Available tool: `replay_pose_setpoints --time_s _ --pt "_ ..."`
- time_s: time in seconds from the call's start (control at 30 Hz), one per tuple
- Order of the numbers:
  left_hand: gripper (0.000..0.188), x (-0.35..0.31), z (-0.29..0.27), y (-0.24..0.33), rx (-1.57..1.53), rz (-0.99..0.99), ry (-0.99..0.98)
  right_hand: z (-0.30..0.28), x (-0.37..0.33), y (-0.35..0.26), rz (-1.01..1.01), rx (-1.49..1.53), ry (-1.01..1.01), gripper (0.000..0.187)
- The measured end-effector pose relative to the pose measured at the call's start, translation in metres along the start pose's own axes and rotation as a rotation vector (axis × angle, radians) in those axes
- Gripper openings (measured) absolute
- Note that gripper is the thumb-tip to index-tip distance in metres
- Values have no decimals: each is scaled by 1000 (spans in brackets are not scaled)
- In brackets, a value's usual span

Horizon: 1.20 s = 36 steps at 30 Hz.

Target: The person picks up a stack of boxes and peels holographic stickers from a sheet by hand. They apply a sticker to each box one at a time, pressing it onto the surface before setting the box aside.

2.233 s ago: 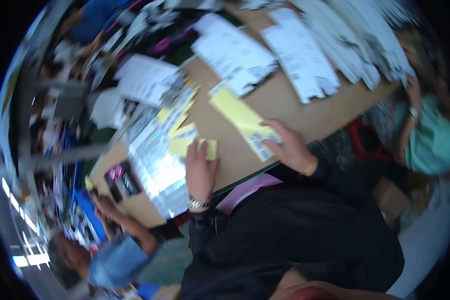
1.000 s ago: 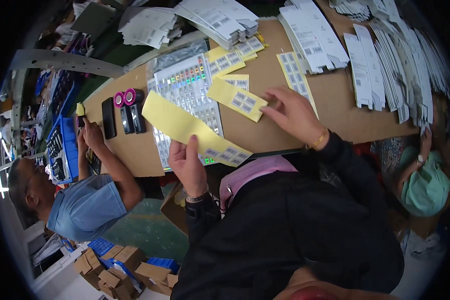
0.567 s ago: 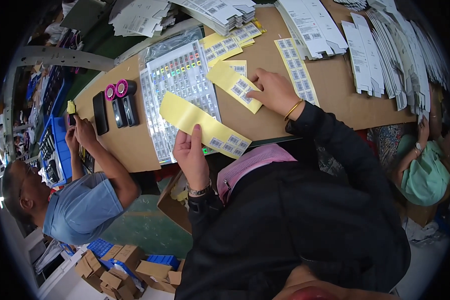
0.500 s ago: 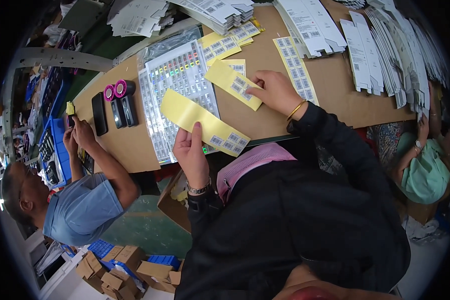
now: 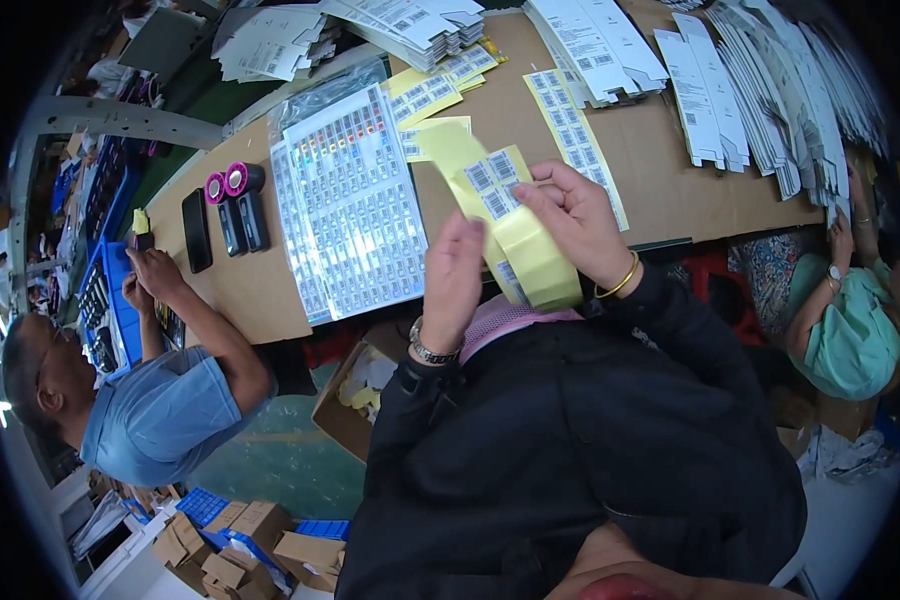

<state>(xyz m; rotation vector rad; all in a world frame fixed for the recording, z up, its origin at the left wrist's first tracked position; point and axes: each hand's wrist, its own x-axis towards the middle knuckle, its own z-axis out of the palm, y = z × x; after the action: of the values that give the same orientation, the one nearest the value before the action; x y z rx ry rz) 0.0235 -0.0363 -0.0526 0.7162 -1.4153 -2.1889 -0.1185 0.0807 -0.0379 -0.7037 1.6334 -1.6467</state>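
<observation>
Head view: we pinch yellow label strips (image 5: 542, 262) in right hand (image 5: 582, 228), over near edge of table (image 5: 675, 195). Left hand (image 5: 453, 285) blurred at strips' left side; can't tell if fingers grip. Silver label sheet (image 5: 355, 200) left, flat white boxes (image 5: 600, 50) far side, nothing blocking us. Half second ago: one strip per hand; now bunched together.

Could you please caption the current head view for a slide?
Right hand gripping yellow paper strips bearing rectangular white labels, blurred left hand close by.
</observation>
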Motion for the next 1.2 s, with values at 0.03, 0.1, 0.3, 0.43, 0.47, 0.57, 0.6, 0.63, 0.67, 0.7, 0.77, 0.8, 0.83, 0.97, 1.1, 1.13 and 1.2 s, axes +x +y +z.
replay_pose_setpoints --time_s 0.03,0.1,0.3,0.43,0.47,0.57,0.6,0.63,0.67,0.7,0.77,0.8,0.83,0.97,1.1,1.13,1.2 --pt "23 -4 10 3 -11 1 -52 3 -3 3 -67 -39 54 20" --pt "24 -13 12 4 -17 8 -85 6 -6 5 -134 -70 88 20" --pt "24 -44 -24 -7 68 87 100 -7 -13 24 -39 -205 61 19" --pt "24 -75 -69 -9 81 280 406 4 -16 32 -83 -405 -29 18" --pt "24 -80 -80 -7 79 279 405 9 -17 32 -102 -473 -71 18" --pt "25 -92 -109 0 -81 389 559 28 -12 28 -158 -507 -128 17" --pt "25 -96 -115 3 -81 390 556 33 -11 26 -187 -523 -154 17" --pt "26 -102 -122 5 -84 399 571 37 -10 26 -189 -525 -153 17" --pt "27 -107 -128 6 -86 407 584 41 -9 26 -199 -543 -159 18" --pt "28 -109 -131 6 -89 416 596 44 -8 26 -210 -561 -165 18" --pt "28 -109 -135 2 -80 409 587 48 -6 28 -220 -583 -164 19" --pt "28 -109 -135 0 -69 404 584 49 -4 30 -221 -609 -167 20" --pt "28 -109 -134 -2 -58 399 581 50 -2 32 -222 -636 -170 21" --pt "25 -108 -130 -10 -42 406 590 59 0 40 -275 -681 -169 22" --pt "22 -113 -141 -17 65 404 532 56 -1 41 -308 -719 -153 22" --pt "22 -113 -143 -18 60 406 525 55 -1 41 -313 -736 -146 22" --pt "21 -109 -146 -18 118 347 467 45 -2 37 -276 -761 -117 22"
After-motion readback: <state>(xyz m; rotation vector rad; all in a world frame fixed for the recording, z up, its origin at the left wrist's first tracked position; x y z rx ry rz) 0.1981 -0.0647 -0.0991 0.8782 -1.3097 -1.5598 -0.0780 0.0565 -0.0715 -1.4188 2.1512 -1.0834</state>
